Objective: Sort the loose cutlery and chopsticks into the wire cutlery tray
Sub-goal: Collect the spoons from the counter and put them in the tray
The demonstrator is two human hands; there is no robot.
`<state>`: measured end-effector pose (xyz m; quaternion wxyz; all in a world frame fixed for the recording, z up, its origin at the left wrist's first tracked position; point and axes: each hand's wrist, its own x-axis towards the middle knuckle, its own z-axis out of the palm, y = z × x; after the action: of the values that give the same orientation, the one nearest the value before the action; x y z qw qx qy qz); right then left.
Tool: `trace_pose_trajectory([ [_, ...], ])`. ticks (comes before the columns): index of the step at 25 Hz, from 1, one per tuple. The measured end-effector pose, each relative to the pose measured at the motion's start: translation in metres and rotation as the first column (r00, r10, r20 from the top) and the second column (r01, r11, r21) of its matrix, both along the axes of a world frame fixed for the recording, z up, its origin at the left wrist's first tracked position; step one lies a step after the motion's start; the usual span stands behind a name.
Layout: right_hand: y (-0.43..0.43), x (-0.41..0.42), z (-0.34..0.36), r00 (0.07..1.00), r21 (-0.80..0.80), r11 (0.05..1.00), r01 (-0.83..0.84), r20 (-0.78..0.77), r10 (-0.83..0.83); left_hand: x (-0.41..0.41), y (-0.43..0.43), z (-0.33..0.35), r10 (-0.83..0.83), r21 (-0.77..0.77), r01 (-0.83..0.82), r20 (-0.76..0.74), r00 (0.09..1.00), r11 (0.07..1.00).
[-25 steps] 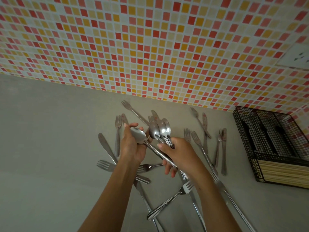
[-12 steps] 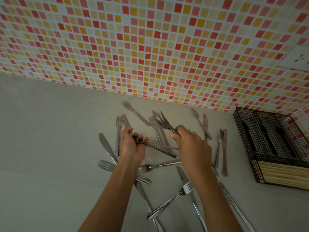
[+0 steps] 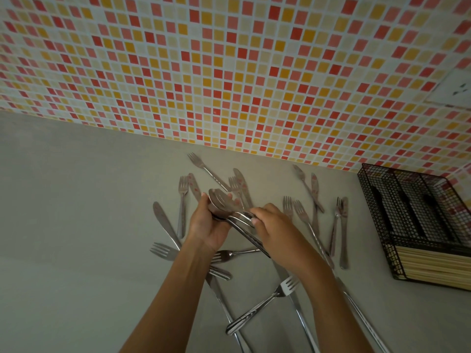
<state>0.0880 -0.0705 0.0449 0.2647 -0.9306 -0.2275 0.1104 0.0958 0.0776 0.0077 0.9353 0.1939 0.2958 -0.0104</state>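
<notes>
A stacked bundle of steel spoons (image 3: 224, 206) is held above the grey counter (image 3: 76, 225) between both hands. My left hand (image 3: 207, 225) cups the spoon bowls. My right hand (image 3: 274, 228) grips the handles, which run down to the right. Loose forks (image 3: 182, 197) and knives (image 3: 165, 224) lie scattered on the counter around and under my hands. The black wire cutlery tray (image 3: 377, 212) stands at the right edge, with pale wooden chopsticks (image 3: 433, 266) filling its near compartment.
A mosaic-tiled wall (image 3: 229, 72) in red, orange and white runs along the back of the counter. A white wall socket (image 3: 456, 90) sits at the upper right. More forks and knives (image 3: 342, 225) lie between my hands and the tray.
The spoons were fanned out upright a second ago; they have been turned and gathered into a tight stack, with the bowls now resting in my left hand.
</notes>
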Motion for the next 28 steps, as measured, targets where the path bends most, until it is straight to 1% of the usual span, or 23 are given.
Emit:
trace_pose_trajectory([
  [1, 0.002, 0.000, -0.003, 1.000, 0.016, 1.000, -0.019, -0.011, 0.019, 0.000, 0.000, 0.002, -0.009, -0.020, 0.009, 0.010, 1.000, 1.000],
  [3, 0.005, 0.002, -0.006, 1.000, 0.012, 1.000, -0.020, 0.016, 0.020, -0.001, -0.001, 0.003, -0.011, -0.029, 0.012, 0.032, 0.999, 1.000],
  [6, 0.006, 0.004, -0.010, 0.992, 0.060, 0.995, 0.086, 0.084, -0.091, -0.001, -0.003, 0.004, 0.003, -0.013, -0.002, 0.069, 0.998, 1.000],
  [11, 0.011, 0.003, -0.017, 0.955, 0.136, 0.958, 0.253, 0.124, -0.269, -0.002, -0.002, 0.005, 0.009, 0.015, -0.010, 0.077, 0.997, 1.000],
  [14, 0.015, 0.000, -0.019, 0.940, 0.129, 0.959, 0.252, 0.205, -0.275, -0.003, -0.004, 0.006, -0.011, 0.004, 0.011, 0.077, 0.997, 1.000],
  [16, 0.016, -0.002, -0.021, 0.927, 0.122, 0.963, 0.239, 0.268, -0.264, -0.003, -0.006, 0.006, -0.024, 0.013, 0.023, 0.048, 0.999, 1.000],
  [17, 0.016, -0.003, -0.021, 0.928, 0.128, 0.961, 0.247, 0.253, -0.272, -0.002, -0.006, 0.005, -0.023, 0.020, 0.023, 0.033, 0.999, 1.000],
  [18, 0.014, -0.004, -0.020, 0.937, 0.140, 0.956, 0.259, 0.203, -0.283, -0.002, -0.005, 0.004, -0.018, 0.025, 0.017, 0.023, 1.000, 1.000],
  [21, 0.008, -0.003, -0.019, 0.960, 0.162, 0.948, 0.275, 0.010, -0.280, -0.001, 0.001, 0.000, 0.003, 0.028, -0.003, 0.001, 1.000, 1.000],
  [22, 0.006, -0.003, -0.019, 0.961, 0.169, 0.947, 0.274, -0.019, -0.275, -0.001, 0.001, 0.000, 0.008, 0.030, -0.008, -0.002, 1.000, 1.000],
  [26, 0.007, -0.003, -0.014, 0.967, 0.167, 0.953, 0.254, -0.054, -0.248, 0.000, 0.000, 0.000, 0.039, 0.077, -0.039, -0.001, 0.999, 0.996],
  [28, 0.010, -0.005, -0.011, 0.970, 0.198, 0.951, 0.237, -0.094, -0.223, 0.001, 0.001, 0.000, 0.067, 0.092, -0.068, 0.012, 0.998, 0.993],
])
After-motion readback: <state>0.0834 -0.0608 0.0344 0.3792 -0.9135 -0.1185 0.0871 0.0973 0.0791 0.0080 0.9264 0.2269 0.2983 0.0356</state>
